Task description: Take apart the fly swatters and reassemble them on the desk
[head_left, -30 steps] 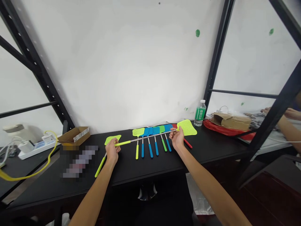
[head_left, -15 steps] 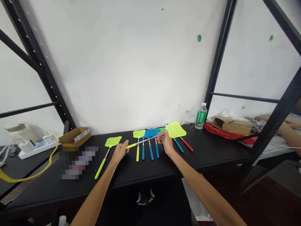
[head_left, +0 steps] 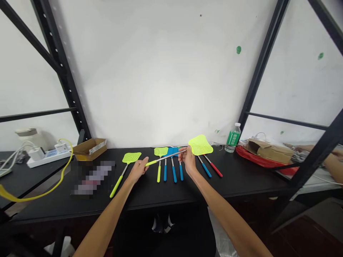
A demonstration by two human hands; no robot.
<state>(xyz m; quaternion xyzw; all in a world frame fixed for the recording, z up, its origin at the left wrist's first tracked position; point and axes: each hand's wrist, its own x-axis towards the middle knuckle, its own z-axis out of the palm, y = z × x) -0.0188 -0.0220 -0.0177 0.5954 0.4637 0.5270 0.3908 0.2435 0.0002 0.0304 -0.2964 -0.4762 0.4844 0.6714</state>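
Observation:
Between my two hands a yellow-green fly swatter (head_left: pixel 200 145) is held above the table, its metal shaft slanting up to the right. My left hand (head_left: pixel 139 169) is closed round its handle. My right hand (head_left: pixel 189 159) grips the shaft just below the mesh head. Beneath it several more swatters lie in a row: a yellow-green one (head_left: pixel 159 174), blue ones (head_left: pixel 174 174), another blue one (head_left: pixel 206 170) and a red-handled one (head_left: pixel 216 170). Their heads overlap and are partly hidden by my right hand and the held swatter. Left of my left hand lies a separate yellow-green swatter (head_left: pixel 116 186).
On the black table (head_left: pixel 150 196) stand an open cardboard box (head_left: pixel 89 150) at left and a water bottle (head_left: pixel 233 138) at right. A power strip (head_left: pixel 49 157) and yellow cable (head_left: pixel 63 173) lie far left. A torn carton (head_left: pixel 268 150) rests on red plastic. Another person's arm (head_left: pixel 333 162) shows far right.
The camera view has shifted slightly. Both hands keep the same hold on the yellow-green fly swatter, which has hardly moved. The other swatters lie as before.

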